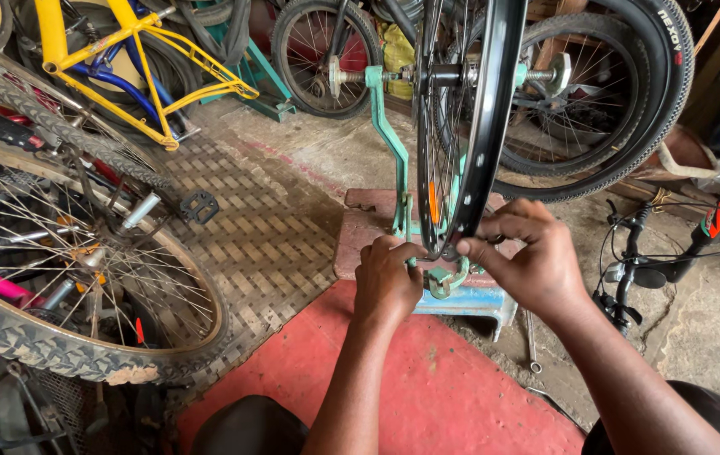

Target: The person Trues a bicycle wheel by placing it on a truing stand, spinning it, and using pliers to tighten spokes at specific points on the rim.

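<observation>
A bare black bicycle rim (484,126) with thin spokes stands upright in a green truing stand (387,126). Both my hands meet at the rim's lowest point. My left hand (387,282) is closed, fingers pinched against the rim's bottom edge by the stand's green caliper (446,282). My right hand (527,257) grips the rim's lower edge from the right, fingertips pressed at a spoke end. Whether either hand holds a small tool is hidden by the fingers.
The stand sits on a reddish block (360,240) over a red floor (444,379). A large knobby wheel (56,278) and a yellow frame (124,59) crowd the left. More wheels (612,93) lean behind. A spanner (532,341) lies at right, beside handlebars (638,261).
</observation>
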